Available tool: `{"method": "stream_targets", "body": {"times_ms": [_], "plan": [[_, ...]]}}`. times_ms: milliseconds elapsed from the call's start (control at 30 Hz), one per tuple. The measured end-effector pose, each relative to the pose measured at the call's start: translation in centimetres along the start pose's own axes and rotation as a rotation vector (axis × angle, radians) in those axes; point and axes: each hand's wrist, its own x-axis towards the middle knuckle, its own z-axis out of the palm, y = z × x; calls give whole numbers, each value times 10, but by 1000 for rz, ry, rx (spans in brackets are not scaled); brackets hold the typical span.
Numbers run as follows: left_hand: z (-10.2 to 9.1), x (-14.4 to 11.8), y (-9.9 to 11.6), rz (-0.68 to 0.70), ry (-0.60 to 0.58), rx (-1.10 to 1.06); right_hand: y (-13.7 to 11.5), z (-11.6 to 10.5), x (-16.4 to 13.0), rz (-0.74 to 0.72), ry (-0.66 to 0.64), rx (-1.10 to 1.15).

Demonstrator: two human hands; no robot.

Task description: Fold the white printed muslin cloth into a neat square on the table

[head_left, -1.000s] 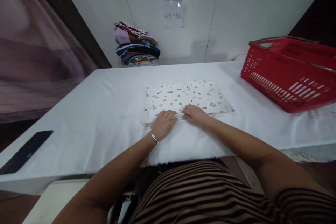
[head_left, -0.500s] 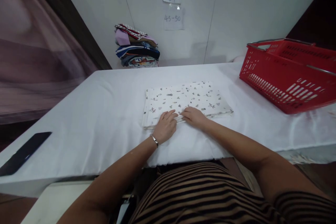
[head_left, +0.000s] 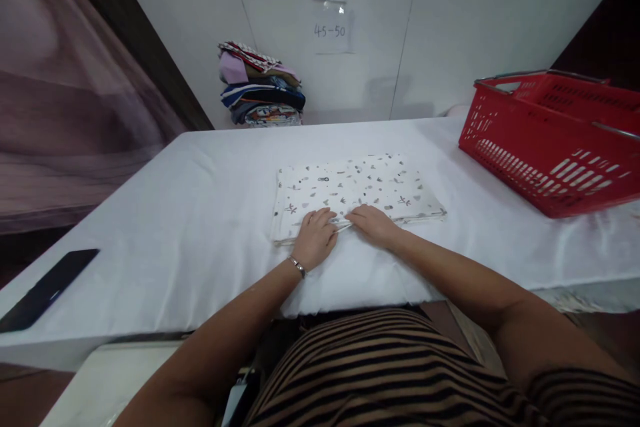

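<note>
A folded white cloth (head_left: 350, 187) with a small grey and brown print lies flat in layers on the white-covered table. At its near edge, left of the middle, my left hand (head_left: 316, 237) grips the layers, fingers on top and the thumb hidden. My right hand (head_left: 373, 223) pinches the same edge just to the right, its fingertips close to those of the left. Between the two hands the edge of the layers shows slightly lifted. A bracelet (head_left: 297, 267) circles my left wrist.
A red plastic basket (head_left: 540, 153) with metal handles stands at the table's right. Folded clothes (head_left: 263, 90) are stacked behind the far edge. A dark flat object (head_left: 47, 290) lies at the left front corner. Paper signs (head_left: 330, 30) hang on the wall.
My hands stay at the near edge of the cloth. The right fingertips have shifted very slightly, and the edge between the hands shows a little more. The cloth lies where it was.
</note>
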Motion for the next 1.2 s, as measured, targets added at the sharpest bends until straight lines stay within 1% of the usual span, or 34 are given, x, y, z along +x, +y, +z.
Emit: {"method": "stream_targets", "body": {"times_ms": [167, 267, 400, 533, 633, 733, 800, 867, 1000, 1200], "plan": [[0, -7, -2, -9, -7, 154, 0, -8, 3, 2, -26, 43], [-2, -14, -6, -15, -18, 214, -1, -8, 4, 3, -37, 41], [-10, -24, -10, -73, -39, 233, 0, -5, 3, 3, -39, 35], [-17, -33, -13, -140, -20, 208, 2, -1, 2, 1, -23, 27], [-17, -37, -18, -87, -28, 179, 2, 1, 1, 7, -18, 20], [-16, -36, -23, -3, -69, 146, 1, 1, 1, 10, -14, 10], [-19, -35, -25, 21, -93, 137, 1, 0, 1, 7, -15, 8], [-23, -34, -27, 15, -97, 147, 1, -1, 1, 3, -24, 11], [-34, -36, -28, -2, -65, 151, 0, -2, 1, 10, -42, 12], [-36, -54, -39, 2, -75, 195, -1, -3, 2, 15, -31, 23]]}}
